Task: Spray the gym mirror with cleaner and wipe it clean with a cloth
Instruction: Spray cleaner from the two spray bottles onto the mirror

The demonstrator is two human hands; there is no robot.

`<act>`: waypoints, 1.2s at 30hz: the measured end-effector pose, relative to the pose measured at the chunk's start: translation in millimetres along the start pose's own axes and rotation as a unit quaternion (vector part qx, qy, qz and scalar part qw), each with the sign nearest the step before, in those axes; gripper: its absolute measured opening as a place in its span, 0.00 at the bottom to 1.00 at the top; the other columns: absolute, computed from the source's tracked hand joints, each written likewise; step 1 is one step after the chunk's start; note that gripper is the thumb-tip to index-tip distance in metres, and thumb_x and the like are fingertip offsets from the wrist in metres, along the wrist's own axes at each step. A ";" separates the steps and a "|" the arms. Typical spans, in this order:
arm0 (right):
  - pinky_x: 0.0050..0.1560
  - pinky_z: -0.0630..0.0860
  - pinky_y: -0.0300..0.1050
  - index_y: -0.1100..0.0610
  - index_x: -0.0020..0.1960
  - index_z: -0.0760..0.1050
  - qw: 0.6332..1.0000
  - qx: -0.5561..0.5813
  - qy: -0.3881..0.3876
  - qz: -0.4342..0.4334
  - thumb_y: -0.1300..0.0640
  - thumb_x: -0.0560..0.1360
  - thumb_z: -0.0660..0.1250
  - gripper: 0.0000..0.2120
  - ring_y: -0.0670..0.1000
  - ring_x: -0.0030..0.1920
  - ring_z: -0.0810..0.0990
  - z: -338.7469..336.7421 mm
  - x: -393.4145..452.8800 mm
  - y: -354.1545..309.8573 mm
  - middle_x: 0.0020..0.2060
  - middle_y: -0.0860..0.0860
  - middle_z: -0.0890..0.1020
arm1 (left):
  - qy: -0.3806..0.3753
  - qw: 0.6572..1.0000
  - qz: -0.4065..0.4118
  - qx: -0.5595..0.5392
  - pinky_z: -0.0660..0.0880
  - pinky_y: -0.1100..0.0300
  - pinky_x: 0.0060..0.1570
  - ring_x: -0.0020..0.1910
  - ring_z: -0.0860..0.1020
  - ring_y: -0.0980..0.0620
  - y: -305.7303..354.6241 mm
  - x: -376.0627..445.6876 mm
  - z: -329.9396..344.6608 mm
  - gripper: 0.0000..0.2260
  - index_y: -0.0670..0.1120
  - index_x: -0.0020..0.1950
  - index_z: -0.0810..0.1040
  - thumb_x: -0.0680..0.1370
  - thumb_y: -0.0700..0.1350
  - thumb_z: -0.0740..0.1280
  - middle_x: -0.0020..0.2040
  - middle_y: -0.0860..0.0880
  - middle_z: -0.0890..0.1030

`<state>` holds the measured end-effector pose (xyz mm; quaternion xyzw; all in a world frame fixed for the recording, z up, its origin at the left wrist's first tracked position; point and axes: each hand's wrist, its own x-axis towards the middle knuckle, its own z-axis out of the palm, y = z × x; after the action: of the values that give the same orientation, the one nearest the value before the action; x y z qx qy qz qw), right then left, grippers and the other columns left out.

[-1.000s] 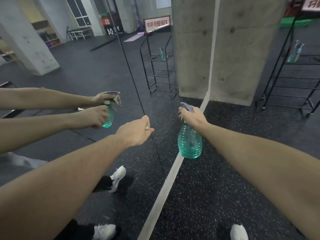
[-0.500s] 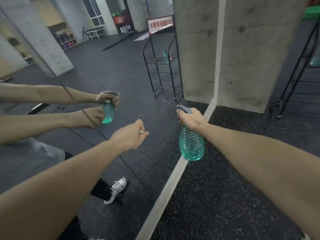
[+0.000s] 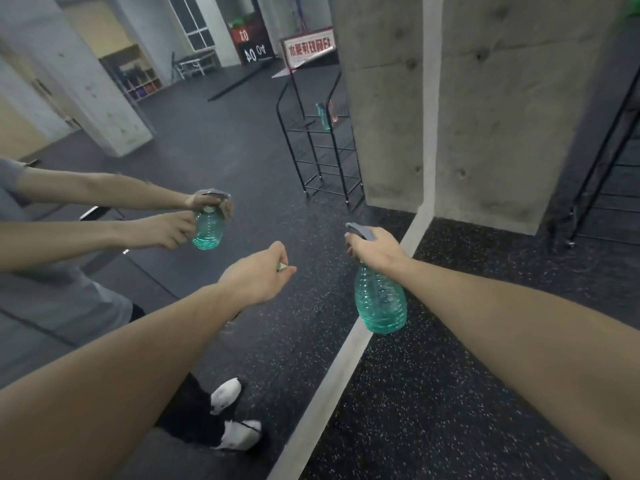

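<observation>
Both hands raised toward gym mirror (image 3: 214, 140), wall-mounted at left. Right hand (image 3: 375, 249) grips green spray bottle (image 3: 380, 299) by trigger head, nozzle facing glass: spraying stance. Left hand (image 3: 258, 277) curled, pinching small pale-green scrap, identity unclear. No cloth in view; wipe pending.

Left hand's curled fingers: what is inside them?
Only a small pale-green tip pokes out between the fingers of the left hand. The rest is covered by the hand, so whether it is the cloth cannot be told.
</observation>
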<state>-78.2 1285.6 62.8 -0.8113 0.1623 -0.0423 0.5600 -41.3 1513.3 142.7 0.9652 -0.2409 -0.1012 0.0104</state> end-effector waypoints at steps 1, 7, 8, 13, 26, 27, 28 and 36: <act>0.58 0.76 0.51 0.52 0.49 0.79 1.000 -0.003 0.006 0.009 0.45 0.82 0.62 0.13 0.56 0.50 0.82 -6.7 7.8 3.9 0.49 0.53 0.85 | 0.000 1.000 0.004 -0.001 0.70 0.52 0.42 0.40 0.76 0.50 6.7 9.8 -0.5 0.11 0.50 0.51 0.66 0.84 0.57 0.59 0.40 0.54 0.75; 0.54 0.75 0.51 0.54 0.46 0.77 0.999 -0.026 0.030 0.030 0.44 0.82 0.61 0.15 0.56 0.47 0.81 -45.2 55.2 17.3 0.45 0.55 0.83 | -0.004 1.000 0.029 0.002 0.72 0.52 0.43 0.40 0.76 0.50 41.1 78.3 -4.1 0.11 0.50 0.52 0.66 0.84 0.56 0.59 0.41 0.53 0.76; 0.56 0.74 0.51 0.53 0.50 0.77 0.999 -0.030 0.031 0.030 0.44 0.83 0.61 0.14 0.56 0.51 0.81 -51.7 64.4 18.1 0.49 0.54 0.83 | -0.003 0.999 0.035 0.001 0.72 0.51 0.44 0.41 0.76 0.49 45.8 92.0 -5.7 0.11 0.49 0.52 0.66 0.85 0.56 0.59 0.41 0.53 0.76; 0.56 0.75 0.51 0.57 0.51 0.78 0.997 -0.046 0.042 0.046 0.42 0.81 0.62 0.18 0.58 0.53 0.82 -85.5 122.2 17.9 0.49 0.54 0.84 | -0.006 0.998 0.056 -0.010 0.73 0.50 0.44 0.40 0.77 0.48 63.6 158.5 -15.8 0.11 0.49 0.54 0.66 0.85 0.56 0.58 0.40 0.51 0.77; 0.46 0.73 0.48 0.54 0.44 0.78 0.994 -0.034 0.088 0.049 0.44 0.81 0.62 0.16 0.57 0.43 0.80 -162.2 236.5 17.7 0.43 0.56 0.84 | -0.004 0.996 0.088 -0.029 0.71 0.51 0.40 0.40 0.78 0.47 112.3 290.5 -42.0 0.11 0.47 0.55 0.67 0.85 0.55 0.59 0.42 0.48 0.78; 0.47 0.74 0.49 0.53 0.46 0.78 0.995 -0.033 0.087 0.046 0.43 0.81 0.62 0.15 0.58 0.45 0.81 -169.1 246.5 20.1 0.46 0.57 0.85 | -0.005 0.996 0.084 -0.027 0.71 0.51 0.40 0.39 0.78 0.48 117.4 299.8 -43.1 0.11 0.47 0.54 0.67 0.85 0.55 0.59 0.41 0.49 0.78; 0.50 0.75 0.49 0.52 0.50 0.78 0.995 -0.031 0.085 0.042 0.43 0.81 0.62 0.13 0.58 0.49 0.82 -176.6 256.7 22.5 0.48 0.57 0.85 | -0.006 0.996 0.080 -0.024 0.71 0.51 0.40 0.39 0.77 0.48 122.9 309.1 -43.7 0.11 0.48 0.54 0.67 0.85 0.55 0.59 0.41 0.49 0.77; 0.61 0.77 0.53 0.49 0.55 0.72 0.997 -0.044 0.046 0.034 0.44 0.82 0.61 0.09 0.57 0.55 0.83 -253.9 334.0 47.3 0.52 0.54 0.85 | -0.015 0.999 0.029 -0.013 0.74 0.49 0.44 0.40 0.78 0.48 188.6 379.1 -52.3 0.11 0.48 0.54 0.66 0.85 0.55 0.58 0.42 0.50 0.77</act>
<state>163.2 939.5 75.1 -0.8261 0.2170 -0.0530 0.5173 209.1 1168.0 134.8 0.9560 -0.2675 -0.1187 0.0219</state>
